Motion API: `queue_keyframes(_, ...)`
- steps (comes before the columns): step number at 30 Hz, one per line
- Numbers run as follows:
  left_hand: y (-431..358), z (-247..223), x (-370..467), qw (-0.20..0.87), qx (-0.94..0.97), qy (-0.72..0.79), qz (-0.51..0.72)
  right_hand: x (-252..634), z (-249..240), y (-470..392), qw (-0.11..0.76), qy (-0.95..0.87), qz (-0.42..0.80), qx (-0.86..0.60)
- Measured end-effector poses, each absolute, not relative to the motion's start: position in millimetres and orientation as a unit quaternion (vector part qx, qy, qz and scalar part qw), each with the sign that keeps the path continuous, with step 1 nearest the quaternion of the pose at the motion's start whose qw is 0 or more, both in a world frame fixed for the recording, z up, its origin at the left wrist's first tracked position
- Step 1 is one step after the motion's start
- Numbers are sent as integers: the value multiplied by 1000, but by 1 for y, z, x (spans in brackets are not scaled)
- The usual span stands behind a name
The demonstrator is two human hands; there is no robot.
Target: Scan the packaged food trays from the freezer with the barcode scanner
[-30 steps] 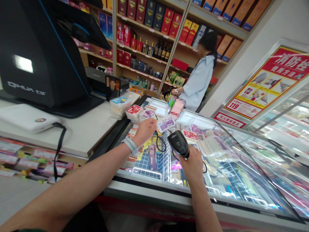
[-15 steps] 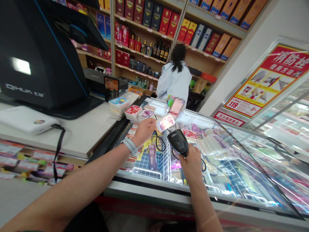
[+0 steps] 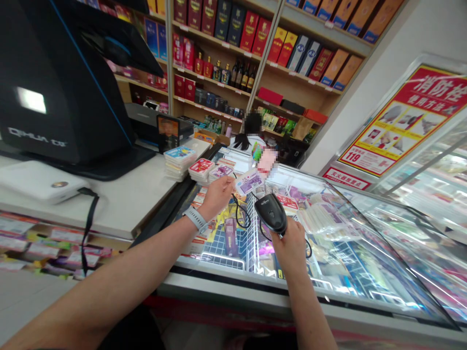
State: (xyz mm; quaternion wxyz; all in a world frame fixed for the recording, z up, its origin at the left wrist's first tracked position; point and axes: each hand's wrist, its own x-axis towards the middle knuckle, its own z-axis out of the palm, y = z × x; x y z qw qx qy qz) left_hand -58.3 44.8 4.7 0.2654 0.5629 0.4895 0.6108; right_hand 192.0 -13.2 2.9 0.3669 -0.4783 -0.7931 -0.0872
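Observation:
Above the glass top of the freezer, my left hand [image 3: 218,197] pinches the edge of a white and purple card-like packet [image 3: 250,182]. My right hand [image 3: 291,243] is wrapped round the handle of a black barcode scanner [image 3: 270,213], whose head points toward the packet. A black cable [image 3: 241,214] loops between the two hands. Just beyond my left hand lie small stacks of red packets [image 3: 202,167] and purple packets [image 3: 221,171]. A taller stack with a blue top [image 3: 180,155] stands left of them. Several pale packets [image 3: 328,218] are spread on the glass right of the scanner.
A large black register [image 3: 65,112] and a white device [image 3: 44,182] with a black cord occupy the counter [image 3: 120,201] at the left. Beyond the freezer [image 3: 219,287], a person [image 3: 251,133] is low before the bottle shelves [image 3: 219,43]. A red notice [image 3: 404,116] hangs at the right.
The person behind the freezer has sunk lower. The bright glare on the packet in my left hand is gone, showing its print. Both hands stay nearly in place.

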Motion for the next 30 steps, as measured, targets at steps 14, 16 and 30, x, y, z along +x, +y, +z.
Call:
queue_keyframes(14,46,3,-58,259,564,490,612,190,5,-16,368,-787,-81,-489)
queue_keyframes(16,45,5,-57,250,567,492,611,189,5,-16,370,-783,-82,-493)
queue_keyframes(30,16,69,-122,-117,589,646,470,186,10,-20,369,-788,-100,-483)
